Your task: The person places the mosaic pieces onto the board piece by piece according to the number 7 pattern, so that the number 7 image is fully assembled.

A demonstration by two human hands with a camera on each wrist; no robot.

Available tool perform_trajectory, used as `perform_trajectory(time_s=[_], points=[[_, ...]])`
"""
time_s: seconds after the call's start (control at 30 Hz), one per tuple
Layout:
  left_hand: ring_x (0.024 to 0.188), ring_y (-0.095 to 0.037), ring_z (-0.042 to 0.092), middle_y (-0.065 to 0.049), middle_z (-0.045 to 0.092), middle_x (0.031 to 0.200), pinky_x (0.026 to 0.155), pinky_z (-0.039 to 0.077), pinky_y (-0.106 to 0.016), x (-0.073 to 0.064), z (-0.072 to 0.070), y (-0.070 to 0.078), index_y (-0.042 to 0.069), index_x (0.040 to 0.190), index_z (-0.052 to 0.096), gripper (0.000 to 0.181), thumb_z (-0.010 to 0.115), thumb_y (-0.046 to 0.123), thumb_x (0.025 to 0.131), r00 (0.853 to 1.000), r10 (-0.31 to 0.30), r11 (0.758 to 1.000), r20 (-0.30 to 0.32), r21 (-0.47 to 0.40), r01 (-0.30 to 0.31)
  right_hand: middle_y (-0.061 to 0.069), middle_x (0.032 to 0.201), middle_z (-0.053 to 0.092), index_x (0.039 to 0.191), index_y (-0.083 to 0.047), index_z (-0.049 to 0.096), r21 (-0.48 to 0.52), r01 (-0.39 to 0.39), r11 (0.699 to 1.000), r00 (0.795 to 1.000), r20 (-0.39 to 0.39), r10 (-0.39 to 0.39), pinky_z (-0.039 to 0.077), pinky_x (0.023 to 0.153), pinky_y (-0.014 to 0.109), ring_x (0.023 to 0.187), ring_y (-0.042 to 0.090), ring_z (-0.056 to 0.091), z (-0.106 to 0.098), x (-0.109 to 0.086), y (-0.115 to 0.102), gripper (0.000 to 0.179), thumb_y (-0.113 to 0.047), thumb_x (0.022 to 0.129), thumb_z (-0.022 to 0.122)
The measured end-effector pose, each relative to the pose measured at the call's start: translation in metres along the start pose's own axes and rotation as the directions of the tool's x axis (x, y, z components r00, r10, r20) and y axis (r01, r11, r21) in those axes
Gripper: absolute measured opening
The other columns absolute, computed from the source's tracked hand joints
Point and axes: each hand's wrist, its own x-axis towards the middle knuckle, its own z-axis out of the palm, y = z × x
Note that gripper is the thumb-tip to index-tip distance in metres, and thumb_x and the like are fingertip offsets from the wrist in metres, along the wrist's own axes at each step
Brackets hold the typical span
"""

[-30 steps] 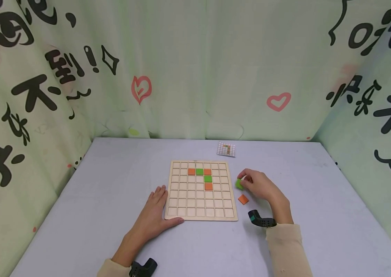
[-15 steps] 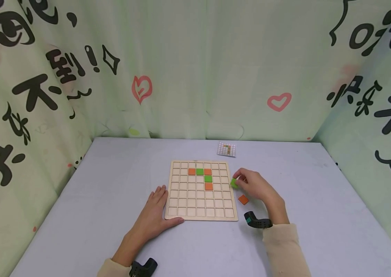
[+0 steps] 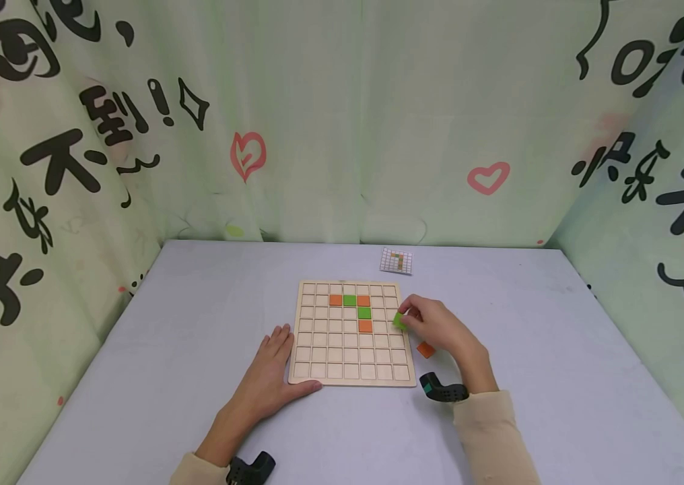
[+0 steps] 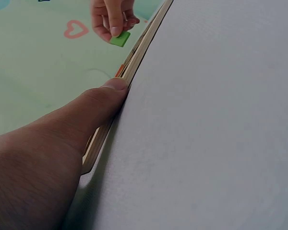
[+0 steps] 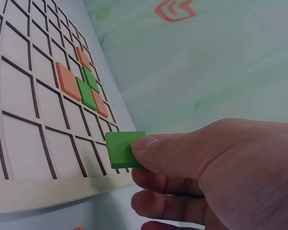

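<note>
A wooden grid board (image 3: 334, 355) lies on the table, with orange and green square tiles set in some cells of its upper middle. My right hand (image 3: 441, 327) pinches a green tile (image 5: 122, 148) between thumb and fingers, held over the board's right edge. Spread along the board's left side and lower-left corner, my left hand (image 3: 266, 377) has straight fingers; its thumb (image 4: 98, 103) rests against the front edge. One loose orange tile (image 3: 425, 349) sits on the table just right of the board, below the right hand.
Behind the board lies a small card (image 3: 396, 261) printed with a coloured grid pattern. The white table (image 3: 209, 303) is bordered at the back and sides by a pale green curtain (image 3: 360, 121) with black writing and red hearts.
My right hand has moved left with the green tile, from beside the board to over its right edge. The left hand has stayed in place.
</note>
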Motion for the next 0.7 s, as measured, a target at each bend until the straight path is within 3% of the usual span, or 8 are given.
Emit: perform_trajectory(time_s=[0.23,0.7], points=[[0.154,-0.036,0.022,-0.022,0.031,0.162,0.128,0.020,-0.051,0.000,0.000,0.001,-0.004,0.152,0.037,0.107,0.077,0.061,0.077,1.000,-0.013,1.000,0.006,-0.008,0.013,0.003,0.088,0.062,0.110,-0.008,0.064,-0.016,0.034,0.999,0.999,0.007,-0.034,0.048,0.072,0.028,0.080,0.017,0.054,0.007,0.003,-0.007,0.015,-0.017,0.098,0.064],[0.155,-0.035,0.022,-0.021,0.031,0.162,0.128,0.020,-0.051,0.000,0.001,-0.001,-0.004,0.152,0.037,0.108,0.076,0.062,0.076,1.000,-0.011,1.000,0.003,-0.009,0.011,0.001,0.088,0.062,0.107,-0.011,0.065,-0.024,0.071,0.997,0.997,0.028,-0.070,0.048,0.071,0.028,0.080,0.016,0.054,0.019,0.004,-0.019,0.012,-0.018,0.098,0.064]])
